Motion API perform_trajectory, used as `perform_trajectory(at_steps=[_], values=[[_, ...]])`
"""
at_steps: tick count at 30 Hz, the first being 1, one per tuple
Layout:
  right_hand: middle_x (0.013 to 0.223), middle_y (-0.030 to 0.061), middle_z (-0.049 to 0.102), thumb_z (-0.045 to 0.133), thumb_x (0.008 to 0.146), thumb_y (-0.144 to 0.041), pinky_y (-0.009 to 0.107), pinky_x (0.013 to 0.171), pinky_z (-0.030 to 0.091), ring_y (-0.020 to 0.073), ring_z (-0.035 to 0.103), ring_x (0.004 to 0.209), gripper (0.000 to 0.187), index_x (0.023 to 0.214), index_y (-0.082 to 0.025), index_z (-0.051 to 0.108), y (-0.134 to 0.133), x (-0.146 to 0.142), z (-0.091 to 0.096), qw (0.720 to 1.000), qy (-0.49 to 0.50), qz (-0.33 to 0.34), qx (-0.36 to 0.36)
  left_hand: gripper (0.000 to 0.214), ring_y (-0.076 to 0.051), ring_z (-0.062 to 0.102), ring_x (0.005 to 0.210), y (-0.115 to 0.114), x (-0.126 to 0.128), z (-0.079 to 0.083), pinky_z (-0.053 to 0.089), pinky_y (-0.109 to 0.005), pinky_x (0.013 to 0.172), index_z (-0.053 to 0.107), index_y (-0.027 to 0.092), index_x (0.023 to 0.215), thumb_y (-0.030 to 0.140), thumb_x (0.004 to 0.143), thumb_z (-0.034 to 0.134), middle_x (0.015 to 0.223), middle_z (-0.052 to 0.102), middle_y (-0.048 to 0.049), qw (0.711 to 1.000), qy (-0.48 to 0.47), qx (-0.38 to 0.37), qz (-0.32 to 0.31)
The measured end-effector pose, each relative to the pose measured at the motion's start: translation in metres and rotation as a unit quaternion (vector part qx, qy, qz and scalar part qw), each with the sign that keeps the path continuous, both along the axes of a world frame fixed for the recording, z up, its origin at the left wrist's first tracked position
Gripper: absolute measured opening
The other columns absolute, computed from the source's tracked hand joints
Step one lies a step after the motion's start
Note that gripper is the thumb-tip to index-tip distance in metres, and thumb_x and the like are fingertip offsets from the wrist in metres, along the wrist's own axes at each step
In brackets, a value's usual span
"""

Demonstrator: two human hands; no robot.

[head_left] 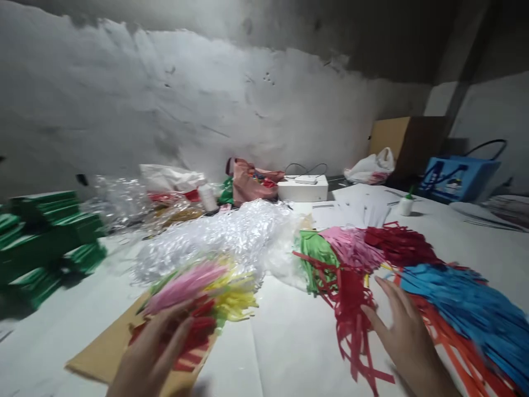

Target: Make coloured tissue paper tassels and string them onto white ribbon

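My left hand [155, 344] is stretched over a bunch of red fringed paper [198, 336], its fingers apart and slightly blurred. The red fringe lies on a brown cardboard sheet [103, 344]. Just beyond it are pink fringed paper [185, 286] and yellow fringed paper [235, 298], the pink smeared by motion. My right hand [407, 336] is open, thumb and fingers spread, beside a tangle of dark red paper strips [351, 298]. Whether its thumb touches the strips I cannot tell. Blue fringed paper [467, 298] lies right of that hand, over orange-red strips [446, 336].
Green [318, 253], pink [351, 245] and dark red fringe bundles [403, 242] lie past my right hand. Shiny clear strips [223, 231] heap mid-table. Green stacked blocks [49, 237] stand left. Farther back are a white box [303, 190], a glue bottle [406, 205] and a blue bag [458, 177].
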State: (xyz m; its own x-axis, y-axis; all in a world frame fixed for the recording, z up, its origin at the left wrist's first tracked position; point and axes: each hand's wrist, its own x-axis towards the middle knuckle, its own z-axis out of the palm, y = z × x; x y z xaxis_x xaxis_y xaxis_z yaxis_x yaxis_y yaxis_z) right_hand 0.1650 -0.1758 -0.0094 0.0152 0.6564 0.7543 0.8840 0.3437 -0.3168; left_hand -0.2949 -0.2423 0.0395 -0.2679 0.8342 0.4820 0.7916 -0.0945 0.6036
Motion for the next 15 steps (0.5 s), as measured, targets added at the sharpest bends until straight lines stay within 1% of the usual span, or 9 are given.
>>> perform_trajectory(at_steps=[2, 4, 5, 7, 9, 10, 12, 14, 15], values=[[0.128, 0.0235, 0.062, 0.058, 0.09, -0.056, 0.055, 0.095, 0.051, 0.0392, 0.061, 0.12, 0.062, 0.132, -0.01, 0.055, 0.023, 0.003, 0.004, 0.995, 0.024, 0.004, -0.095, 0.028, -0.02, 0.072, 0.077, 0.005, 0.052, 0.002, 0.059, -0.024, 0.066, 0.067, 0.025, 0.11, 0.043, 0.088, 0.064, 0.101, 0.074, -0.004, 0.987, 0.042, 0.002, -0.153], [0.12, 0.0202, 0.068, 0.065, 0.087, -0.046, 0.047, 0.084, 0.056, 0.0351, 0.068, 0.107, 0.056, 0.131, -0.013, 0.057, 0.042, -0.001, 0.008, 0.989, 0.028, 0.019, -0.142, 0.021, -0.015, 0.07, 0.066, 0.015, 0.103, 0.006, 0.057, -0.021, 0.059, 0.069, 0.025, 0.105, 0.037, 0.09, 0.063, 0.094, 0.074, -0.0034, 0.967, 0.055, 0.001, -0.248], [0.109, 0.0153, 0.073, 0.065, 0.088, -0.037, 0.04, 0.077, 0.058, 0.03, 0.072, 0.094, 0.044, 0.125, -0.015, 0.062, 0.048, -0.004, 0.011, 0.987, 0.028, 0.033, -0.156, 0.019, -0.014, 0.069, 0.063, 0.021, 0.126, 0.008, 0.057, -0.02, 0.057, 0.069, 0.024, 0.104, 0.035, 0.092, 0.061, 0.092, 0.074, -0.0031, 0.957, 0.053, -0.018, -0.283], [0.088, 0.0065, 0.076, 0.058, 0.089, -0.019, 0.029, 0.067, 0.055, 0.0209, 0.073, 0.075, 0.02, 0.105, -0.019, 0.07, 0.052, -0.009, 0.018, 0.983, 0.024, 0.076, -0.166, 0.018, -0.014, 0.069, 0.064, 0.037, 0.166, 0.007, 0.056, -0.02, 0.055, 0.069, 0.023, 0.102, 0.032, 0.095, 0.055, 0.088, 0.073, -0.0032, 0.943, 0.038, -0.065, -0.324], [0.083, 0.0031, 0.075, 0.052, 0.085, -0.005, 0.026, 0.069, 0.053, 0.0169, 0.071, 0.074, 0.025, 0.092, -0.02, 0.071, 0.043, -0.013, 0.026, 0.979, 0.016, 0.128, -0.158, 0.021, -0.016, 0.07, 0.07, 0.053, 0.195, 0.002, 0.057, -0.023, 0.057, 0.067, 0.021, 0.107, 0.028, 0.096, 0.05, 0.093, 0.074, -0.0059, 0.939, 0.019, -0.096, -0.331], [0.084, 0.0027, 0.074, 0.052, 0.083, -0.001, 0.027, 0.073, 0.052, 0.0165, 0.07, 0.078, 0.028, 0.091, -0.02, 0.07, 0.034, -0.014, 0.03, 0.977, 0.01, 0.152, -0.148, 0.025, -0.018, 0.071, 0.077, 0.06, 0.205, 0.0, 0.059, -0.025, 0.061, 0.063, 0.021, 0.116, 0.026, 0.096, 0.049, 0.104, 0.073, -0.0091, 0.94, 0.012, -0.096, -0.328], [0.089, 0.0025, 0.073, 0.055, 0.08, 0.001, 0.031, 0.081, 0.05, 0.0175, 0.066, 0.086, 0.029, 0.093, -0.021, 0.071, 0.012, -0.013, 0.036, 0.971, -0.009, 0.202, -0.125, 0.043, -0.023, 0.067, 0.107, 0.07, 0.221, -0.004, 0.061, -0.034, 0.079, 0.05, 0.021, 0.136, 0.019, 0.093, 0.05, 0.133, 0.062, -0.0166, 0.938, 0.032, -0.057, -0.339], [0.091, 0.0032, 0.07, 0.058, 0.083, -0.004, 0.033, 0.081, 0.048, 0.0184, 0.063, 0.087, 0.023, 0.094, -0.021, 0.07, -0.011, -0.01, 0.039, 0.961, -0.034, 0.261, -0.082, 0.052, -0.028, 0.05, 0.132, 0.071, 0.23, -0.004, 0.05, -0.048, 0.103, 0.046, 0.024, 0.14, 0.014, 0.089, 0.053, 0.146, 0.051, -0.0158, 0.911, 0.113, -0.002, -0.396], [0.091, 0.0039, 0.068, 0.057, 0.086, -0.007, 0.033, 0.079, 0.047, 0.0183, 0.062, 0.086, 0.02, 0.095, -0.02, 0.069, -0.021, -0.007, 0.039, 0.955, -0.046, 0.29, -0.052, 0.047, -0.028, 0.045, 0.136, 0.068, 0.233, -0.002, 0.04, -0.055, 0.112, 0.053, 0.025, 0.133, 0.013, 0.089, 0.054, 0.141, 0.056, -0.0124, 0.886, 0.161, 0.022, -0.433]])
